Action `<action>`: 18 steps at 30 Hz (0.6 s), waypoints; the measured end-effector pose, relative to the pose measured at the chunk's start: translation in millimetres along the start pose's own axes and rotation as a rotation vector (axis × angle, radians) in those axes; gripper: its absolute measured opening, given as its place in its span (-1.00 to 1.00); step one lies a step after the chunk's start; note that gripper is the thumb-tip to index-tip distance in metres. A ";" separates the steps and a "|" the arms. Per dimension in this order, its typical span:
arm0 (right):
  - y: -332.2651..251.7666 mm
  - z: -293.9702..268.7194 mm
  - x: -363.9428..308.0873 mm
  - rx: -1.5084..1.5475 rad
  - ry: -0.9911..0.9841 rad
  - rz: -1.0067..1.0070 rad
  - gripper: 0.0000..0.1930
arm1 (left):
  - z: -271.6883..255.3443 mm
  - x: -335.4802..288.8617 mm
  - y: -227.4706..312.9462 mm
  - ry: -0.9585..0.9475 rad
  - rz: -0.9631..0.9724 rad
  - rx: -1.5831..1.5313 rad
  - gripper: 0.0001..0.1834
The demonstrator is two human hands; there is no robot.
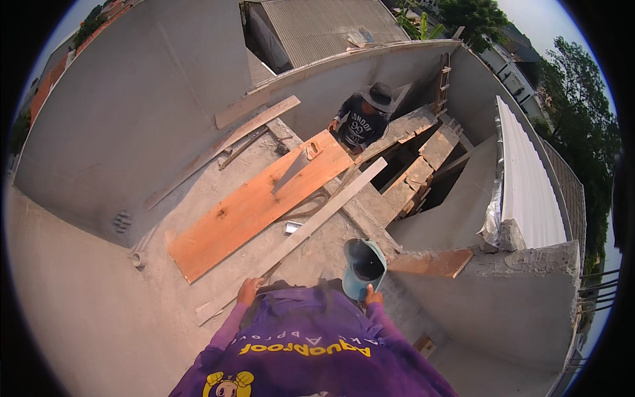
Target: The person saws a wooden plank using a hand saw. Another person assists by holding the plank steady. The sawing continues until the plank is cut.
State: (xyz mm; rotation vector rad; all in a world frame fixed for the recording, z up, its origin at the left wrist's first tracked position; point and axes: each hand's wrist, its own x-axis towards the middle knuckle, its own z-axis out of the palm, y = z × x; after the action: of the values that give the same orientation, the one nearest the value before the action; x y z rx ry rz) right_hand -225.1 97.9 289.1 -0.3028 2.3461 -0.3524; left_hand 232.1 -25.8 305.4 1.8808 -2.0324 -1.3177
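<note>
Pale-blue cap (364,267) just beyond right grip (373,296), clamped on its near edge; left grip (249,291) closure unclear.

Bare grey walls (132,106), a dusty concrete floor (188,198), a long plank (331,207) and a handsaw (304,159) on a wide wooden board (251,212) mark an open-air building site, with a corrugated roof (331,30) beyond.
</note>
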 end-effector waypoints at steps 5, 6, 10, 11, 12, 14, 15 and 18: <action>28.5 -8.2 131.3 0.157 -0.093 -0.059 -0.26 | 66.0 57.8 -30.7 -0.260 0.105 0.107 -0.59; 37.2 -6.7 158.1 0.191 -0.062 -0.097 -0.28 | 64.8 49.1 -24.7 -0.244 0.062 0.020 -0.59; -60.0 -42.9 95.2 0.450 -0.263 -0.068 -0.36 | 18.3 -35.4 24.4 -0.161 -0.227 -0.064 -0.53; -77.7 -51.0 87.9 0.457 -0.274 -0.120 -0.39 | 0.6 -54.0 45.9 -0.133 -0.299 -0.030 -0.49; -101.2 -56.7 77.0 0.461 -0.300 -0.175 -0.42 | -9.6 -69.8 53.4 -0.098 -0.383 0.005 -0.45; -163.0 -77.2 45.0 0.439 -0.525 -0.140 -0.50 | -17.2 -102.7 38.7 -0.125 -0.342 -0.128 -0.44; -187.3 -87.1 31.8 0.412 -0.612 -0.165 -0.54 | -19.3 -110.1 35.6 -0.143 -0.305 -0.193 -0.43; -241.5 -94.5 0.9 0.323 -0.762 -0.332 -0.64 | -71.9 -113.5 109.1 0.094 -0.326 -0.393 -0.43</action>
State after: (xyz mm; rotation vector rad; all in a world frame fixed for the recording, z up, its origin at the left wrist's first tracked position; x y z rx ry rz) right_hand -264.3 -112.6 435.4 -0.5562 1.4650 -0.6368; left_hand 216.3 19.3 471.7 2.0831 -1.3351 -1.5259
